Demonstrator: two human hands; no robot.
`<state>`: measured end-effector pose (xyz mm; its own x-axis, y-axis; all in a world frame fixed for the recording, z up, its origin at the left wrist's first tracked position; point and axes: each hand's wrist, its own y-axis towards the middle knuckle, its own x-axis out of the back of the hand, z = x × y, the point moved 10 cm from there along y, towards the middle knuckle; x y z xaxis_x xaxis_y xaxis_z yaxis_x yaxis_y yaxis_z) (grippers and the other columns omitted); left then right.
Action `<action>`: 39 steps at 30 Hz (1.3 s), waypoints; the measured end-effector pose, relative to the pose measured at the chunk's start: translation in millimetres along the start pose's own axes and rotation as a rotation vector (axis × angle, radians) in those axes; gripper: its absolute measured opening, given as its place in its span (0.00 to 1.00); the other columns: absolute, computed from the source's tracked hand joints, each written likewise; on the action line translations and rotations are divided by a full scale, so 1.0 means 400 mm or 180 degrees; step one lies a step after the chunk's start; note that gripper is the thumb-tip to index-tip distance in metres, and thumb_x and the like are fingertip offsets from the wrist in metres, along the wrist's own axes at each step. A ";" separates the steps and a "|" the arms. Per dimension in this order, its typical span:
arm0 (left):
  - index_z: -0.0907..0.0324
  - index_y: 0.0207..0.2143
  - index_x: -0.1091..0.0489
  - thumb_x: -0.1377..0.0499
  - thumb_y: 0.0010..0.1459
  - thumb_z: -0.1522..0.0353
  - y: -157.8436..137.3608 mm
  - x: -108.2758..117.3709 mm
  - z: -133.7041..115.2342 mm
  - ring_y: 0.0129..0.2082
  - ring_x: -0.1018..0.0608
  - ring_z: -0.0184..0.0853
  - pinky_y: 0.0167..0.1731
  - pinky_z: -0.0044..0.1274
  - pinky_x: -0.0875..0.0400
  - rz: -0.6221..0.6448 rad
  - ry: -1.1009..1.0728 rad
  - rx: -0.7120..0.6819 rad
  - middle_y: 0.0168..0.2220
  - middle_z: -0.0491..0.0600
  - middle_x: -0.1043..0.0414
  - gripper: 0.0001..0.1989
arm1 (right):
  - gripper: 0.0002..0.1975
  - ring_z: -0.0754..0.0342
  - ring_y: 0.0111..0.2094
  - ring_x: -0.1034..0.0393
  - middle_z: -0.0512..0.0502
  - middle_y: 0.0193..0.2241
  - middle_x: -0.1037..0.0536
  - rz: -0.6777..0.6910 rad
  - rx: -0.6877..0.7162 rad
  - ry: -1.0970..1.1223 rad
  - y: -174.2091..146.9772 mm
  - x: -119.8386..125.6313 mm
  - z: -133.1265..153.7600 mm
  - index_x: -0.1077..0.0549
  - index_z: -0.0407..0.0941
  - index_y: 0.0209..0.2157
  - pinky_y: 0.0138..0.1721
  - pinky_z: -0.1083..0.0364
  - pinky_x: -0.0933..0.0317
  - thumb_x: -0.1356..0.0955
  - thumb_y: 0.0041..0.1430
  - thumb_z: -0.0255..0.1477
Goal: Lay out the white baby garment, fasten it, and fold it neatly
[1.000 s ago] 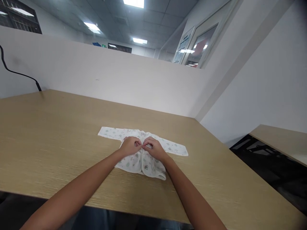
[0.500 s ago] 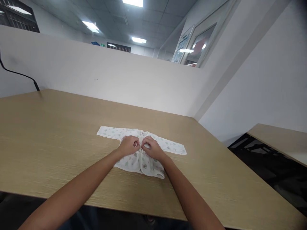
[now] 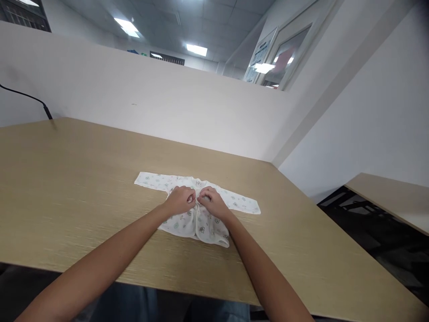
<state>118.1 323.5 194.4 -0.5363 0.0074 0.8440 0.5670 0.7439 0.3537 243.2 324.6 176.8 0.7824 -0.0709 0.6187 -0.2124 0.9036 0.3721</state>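
A small white baby shirt (image 3: 187, 223) with a faint green print lies flat on the wooden table (image 3: 73, 188), sleeves spread left and right. My left hand (image 3: 180, 200) and my right hand (image 3: 212, 202) meet over its chest, fingers curled and pinching the fabric at the front opening, knuckles almost touching. The part of the shirt under both hands is hidden. The lower hem lies toward me, its right corner slightly curled.
White partition walls (image 3: 167, 107) stand along the far and right edges of the table. A black cable (image 3: 30, 98) hangs at the far left corner. A second wooden desk (image 3: 389, 197) stands to the right across a dark gap.
Both hands stay pinched on the shirt's front, shifting slightly along the opening. The view has tilted down a little. The shirt lies as before.
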 end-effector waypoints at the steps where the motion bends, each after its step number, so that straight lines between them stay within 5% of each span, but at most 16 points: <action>1: 0.56 0.29 0.30 0.44 0.56 0.71 -0.001 0.000 -0.002 0.35 0.26 0.37 0.36 0.27 0.40 0.0008 0.0048 -0.0021 0.30 0.46 0.27 0.04 | 0.05 0.47 0.46 0.33 0.46 0.38 0.25 -0.0041 0.0000 -0.0031 0.000 0.003 0.001 0.25 0.47 0.28 0.51 0.47 0.41 0.30 0.57 0.30; 15: 0.57 0.37 0.32 0.46 0.62 0.67 -0.023 0.000 -0.006 0.44 0.29 0.44 0.43 0.34 0.35 -0.0222 0.0900 -0.0305 0.40 0.53 0.29 0.05 | 0.05 0.50 0.38 0.30 0.46 0.34 0.24 -0.0257 0.0507 -0.0322 -0.036 0.028 0.052 0.25 0.48 0.35 0.44 0.50 0.36 0.33 0.60 0.25; 22: 0.57 0.39 0.30 0.45 0.63 0.66 -0.031 0.026 0.032 0.45 0.28 0.41 0.46 0.33 0.36 -0.0163 0.0582 -0.0498 0.42 0.51 0.28 0.06 | 0.10 0.45 0.49 0.32 0.43 0.44 0.24 0.0099 0.0727 -0.0562 -0.057 0.025 0.051 0.23 0.50 0.46 0.53 0.44 0.36 0.32 0.64 0.29; 29: 0.57 0.36 0.25 0.47 0.65 0.69 -0.056 0.069 -0.026 0.42 0.24 0.37 0.46 0.28 0.35 -0.0081 -0.0063 -0.0767 0.37 0.49 0.24 0.11 | 0.14 0.46 0.48 0.31 0.42 0.45 0.25 0.0158 0.0857 -0.0529 -0.069 0.005 0.086 0.23 0.52 0.51 0.50 0.45 0.34 0.34 0.66 0.27; 39: 0.55 0.34 0.21 0.43 0.60 0.69 -0.072 0.018 -0.045 0.41 0.22 0.38 0.41 0.27 0.31 0.0268 -0.0021 -0.0664 0.38 0.48 0.22 0.10 | 0.23 0.43 0.53 0.34 0.40 0.51 0.28 0.0233 0.0986 -0.0857 -0.074 -0.011 0.095 0.24 0.51 0.54 0.54 0.40 0.36 0.37 0.61 0.19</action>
<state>109.2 290.0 197.6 -0.4852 0.0687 0.8717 0.7267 0.5862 0.3583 223.7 282.1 189.2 0.5863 -0.1563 0.7948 -0.4600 0.7435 0.4855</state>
